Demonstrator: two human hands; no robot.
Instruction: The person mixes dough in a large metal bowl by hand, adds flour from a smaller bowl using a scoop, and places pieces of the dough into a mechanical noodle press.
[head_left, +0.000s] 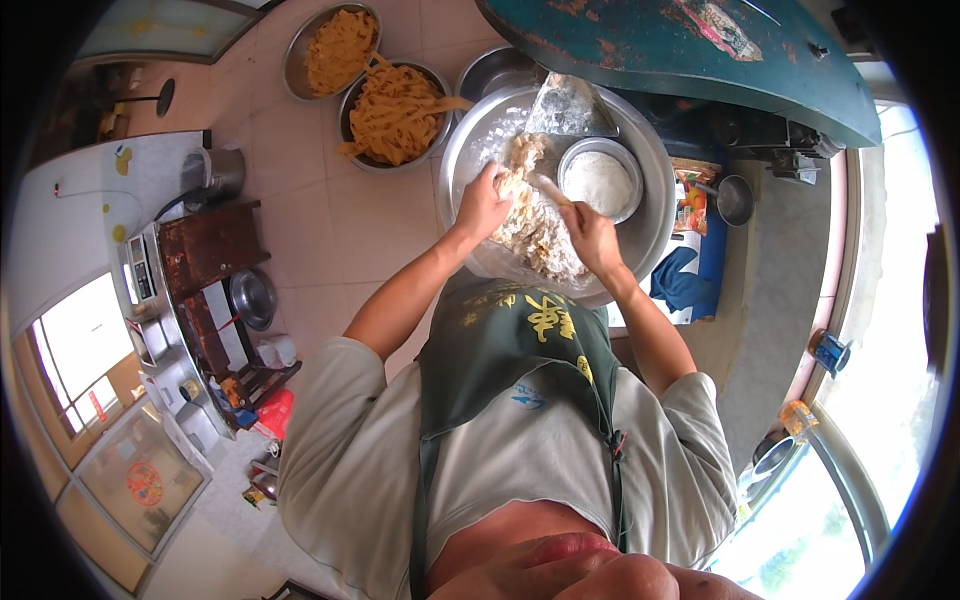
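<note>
A wide metal basin (655, 215) stands in front of me, with a heap of flour-coated, pale yellowish pieces (545, 240) in it. At the heap's left side my left hand (483, 205) is closed on a floury clump (517, 172). Opposite it, my right hand (592, 238) grips a pale wooden-looking stick (551, 189), its tip pointing at the clump. The stick's full shape cannot be made out. Inside the basin, to the right, sits a smaller metal bowl of white flour (598, 182). A greyish, flour-dusted sheet (565, 108) leans at the basin's far edge.
Two metal bowls of orange-yellow strips (395, 115) (340, 52) stand on the tiled floor at far left. Another metal bowl (497, 72) is behind the basin. A worn green panel (660, 45) overhangs the far right. A small pan (735, 200) and a dark blue cloth (675, 278) lie rightward.
</note>
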